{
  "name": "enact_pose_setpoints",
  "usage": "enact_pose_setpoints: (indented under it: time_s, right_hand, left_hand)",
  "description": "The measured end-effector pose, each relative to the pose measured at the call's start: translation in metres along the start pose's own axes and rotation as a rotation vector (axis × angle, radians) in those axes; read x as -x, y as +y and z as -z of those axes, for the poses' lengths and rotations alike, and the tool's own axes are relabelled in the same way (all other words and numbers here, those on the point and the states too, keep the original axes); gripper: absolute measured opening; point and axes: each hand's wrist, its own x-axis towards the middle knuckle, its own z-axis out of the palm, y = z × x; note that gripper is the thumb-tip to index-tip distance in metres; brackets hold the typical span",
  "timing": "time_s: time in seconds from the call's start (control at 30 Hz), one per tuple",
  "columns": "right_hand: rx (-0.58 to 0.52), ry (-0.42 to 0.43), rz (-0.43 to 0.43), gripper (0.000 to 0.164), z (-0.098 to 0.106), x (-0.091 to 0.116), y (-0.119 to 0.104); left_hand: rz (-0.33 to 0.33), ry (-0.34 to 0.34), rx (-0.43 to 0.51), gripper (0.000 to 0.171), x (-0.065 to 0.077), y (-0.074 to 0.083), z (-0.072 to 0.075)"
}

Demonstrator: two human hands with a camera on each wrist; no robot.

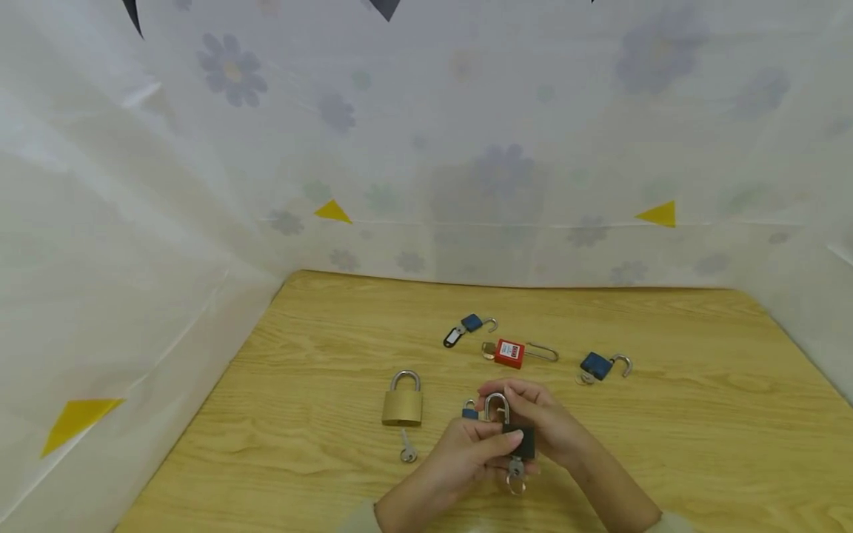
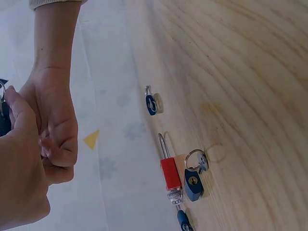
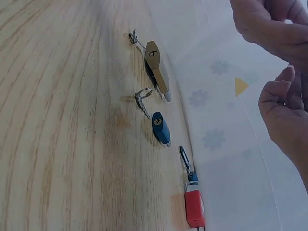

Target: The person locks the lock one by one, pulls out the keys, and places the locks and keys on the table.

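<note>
Black padlock [image 1: 527, 443] between left grip [image 1: 470, 453] and right grip [image 1: 549, 423] — key [image 1: 516, 467] seemingly inserted.

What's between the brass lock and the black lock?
In the head view: the small blue lock, partly hidden, and the left hand, which grips the black lock.

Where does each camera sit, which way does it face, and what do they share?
Head: on the head, looking forward and down at the table; shows left hand and right hand on the black lock, plus forearms.
Left wrist: on the left wrist, looking across the table toward the sheet, picture sideways; both hands at the left edge.
Right wrist: on the right wrist, likewise sideways toward the sheet; both hands at the right edge.
Both wrist views share the red lock.
</note>
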Motion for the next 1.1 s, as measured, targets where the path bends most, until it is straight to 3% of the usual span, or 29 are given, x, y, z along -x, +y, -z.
enact_pose_setpoints:
  time_s: [0.13,0.33,0.57,0.73,0.9,1.1]
  right_hand:
    - [0.053,0.077,-0.033,0.032,-0.001,0.002,0.0]
    - [0.269,0.288,-0.056,0.021,-0.003,0.007,-0.001]
    - [0.732,0.5,0.005,0.007,-0.012,0.008,-0.008]
    - [0.985,0.558,0.022,0.009,-0.023,0.005,-0.019]
    - [1.04,0.537,0.038,0.012,-0.022,0.005,-0.022]
    - [0.926,0.505,0.048,0.012,-0.021,0.006,-0.018]
  left_hand:
    - [-0.037,0.055,-0.059,0.034,0.001,-0.001,-0.002]
    - [-0.064,0.168,-0.155,0.025,0.0,-0.003,-0.004]
    - [-0.103,0.23,-0.203,0.022,-0.002,-0.006,-0.003]
    - [-0.125,0.256,-0.21,0.022,-0.004,-0.008,-0.002]
    - [-0.145,0.241,-0.197,0.023,-0.004,-0.009,-0.001]
    - [-0.195,0.235,-0.208,0.023,-0.003,-0.011,-0.001]
